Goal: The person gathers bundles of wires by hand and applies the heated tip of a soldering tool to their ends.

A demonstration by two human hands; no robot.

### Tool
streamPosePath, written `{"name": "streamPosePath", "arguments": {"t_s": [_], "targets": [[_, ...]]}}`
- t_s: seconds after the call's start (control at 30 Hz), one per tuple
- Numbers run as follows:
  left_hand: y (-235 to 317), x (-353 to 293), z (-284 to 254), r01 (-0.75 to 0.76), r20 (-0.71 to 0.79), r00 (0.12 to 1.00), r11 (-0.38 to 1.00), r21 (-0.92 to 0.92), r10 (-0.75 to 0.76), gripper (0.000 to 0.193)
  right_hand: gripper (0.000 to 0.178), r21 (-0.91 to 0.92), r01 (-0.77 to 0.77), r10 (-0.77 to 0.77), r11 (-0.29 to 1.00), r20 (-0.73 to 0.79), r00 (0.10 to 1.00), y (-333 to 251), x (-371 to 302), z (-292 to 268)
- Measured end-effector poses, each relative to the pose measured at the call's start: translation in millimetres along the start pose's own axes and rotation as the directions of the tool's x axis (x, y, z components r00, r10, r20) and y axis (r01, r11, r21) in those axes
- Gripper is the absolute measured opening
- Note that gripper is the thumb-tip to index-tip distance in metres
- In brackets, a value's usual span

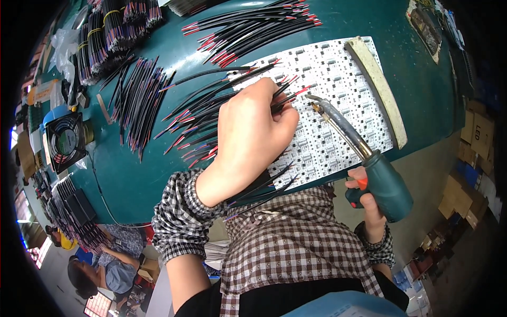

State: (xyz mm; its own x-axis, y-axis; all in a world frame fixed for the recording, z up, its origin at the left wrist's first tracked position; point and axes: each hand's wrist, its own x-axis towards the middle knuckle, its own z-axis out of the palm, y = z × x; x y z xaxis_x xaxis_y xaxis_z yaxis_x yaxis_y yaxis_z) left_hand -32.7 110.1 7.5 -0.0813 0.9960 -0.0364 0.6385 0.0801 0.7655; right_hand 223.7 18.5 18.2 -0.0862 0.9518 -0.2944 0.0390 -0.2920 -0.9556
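My left hand [252, 129] is closed, thumb and fingers pinching a thin black cable [289, 98] with a red wire end pointing right. Beneath it lies a white circuit board panel [338, 68] dotted with small dark parts. A green soldering gun [390, 185] is gripped in my right hand [372, 206] at the panel's near right edge. Its bent metal tip sits close to the cable's red end; whether they touch I cannot tell. More black cables [198, 111] with stripped red and white ends lie on the panel's left side, partly hidden by my left hand.
A curved pale strip [377, 90] lies along the panel's right side. Loose cables [140, 100] and tied cable bundles [113, 31] cover the left of the green table [127, 185]. A small black fan [66, 138] stands at the left edge. Another person [113, 269] sits at lower left.
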Motion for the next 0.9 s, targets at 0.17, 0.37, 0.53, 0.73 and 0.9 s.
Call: {"name": "streamPosePath", "arguments": {"t_s": [0.17, 0.37, 0.53, 0.73, 0.9], "targets": [[3, -1, -6, 0.066, 0.070, 0.996, 0.996, -0.060, -0.061, 0.014, 0.085, -0.114, 0.098, -0.085, 0.989, 0.120, 0.989, 15, -1, -16], [-2, -2, 1, 0.022, -0.029, 0.999, 0.997, -0.075, -0.024, 0.016, 0.085, -0.024, -0.016, 0.016, 1.000, 0.026, 1.000, 4, 0, -2], [-1, 0, 1, 0.028, -0.020, 0.999, 1.000, -0.002, -0.028, 0.018, 0.085, -0.045, -0.035, 0.037, 0.998, 0.035, 0.999, 4, 1, -2], [-2, 1, 0, 0.023, -0.021, 1.000, 1.000, -0.022, -0.023, 0.017, 0.081, -0.099, -0.003, 0.012, 0.995, 0.085, 0.996, 4, 3, -4], [-2, 1, 1, 0.024, -0.028, 0.999, 0.999, -0.031, -0.025, 0.018, 0.079, -0.128, 0.017, -0.005, 0.992, 0.093, 0.996, 4, 5, -2]]}}
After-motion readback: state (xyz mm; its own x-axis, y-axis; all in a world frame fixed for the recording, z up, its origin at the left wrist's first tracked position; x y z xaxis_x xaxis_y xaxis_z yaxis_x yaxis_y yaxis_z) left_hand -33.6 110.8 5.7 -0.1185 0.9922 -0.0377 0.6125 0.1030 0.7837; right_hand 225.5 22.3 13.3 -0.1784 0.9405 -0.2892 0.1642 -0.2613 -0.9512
